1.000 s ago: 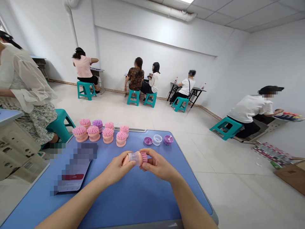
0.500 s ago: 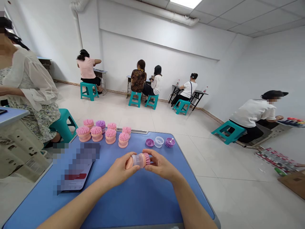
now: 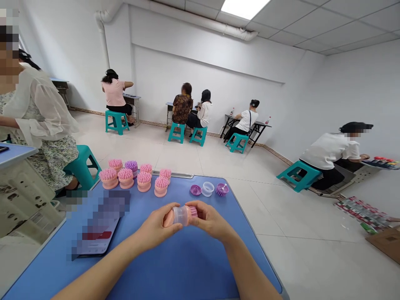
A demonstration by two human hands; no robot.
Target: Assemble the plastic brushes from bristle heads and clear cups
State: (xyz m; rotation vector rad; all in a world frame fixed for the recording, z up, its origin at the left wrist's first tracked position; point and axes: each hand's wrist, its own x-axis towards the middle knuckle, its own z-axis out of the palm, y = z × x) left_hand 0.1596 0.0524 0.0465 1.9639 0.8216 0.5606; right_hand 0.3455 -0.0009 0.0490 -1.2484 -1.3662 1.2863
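Over the middle of the blue table point(image 3: 187, 266), the left hand point(image 3: 155, 229) and right hand point(image 3: 209, 221) grip a pink silicone massage brush point(image 3: 183, 215) from either end, fingers curled around it. Its long axis runs crosswise between them, with the peach base point(image 3: 168, 219) against the left hand, the clear plastic cup point(image 3: 180, 215) mid-way and the bristles point(image 3: 193, 212) at the right fingers.

One camera sits on the person's head. It looks forward and down, near over the blue table point(image 3: 184, 266) at the left hand point(image 3: 154, 228) and right hand point(image 3: 210, 221), and far to the back wall point(image 3: 203, 71).
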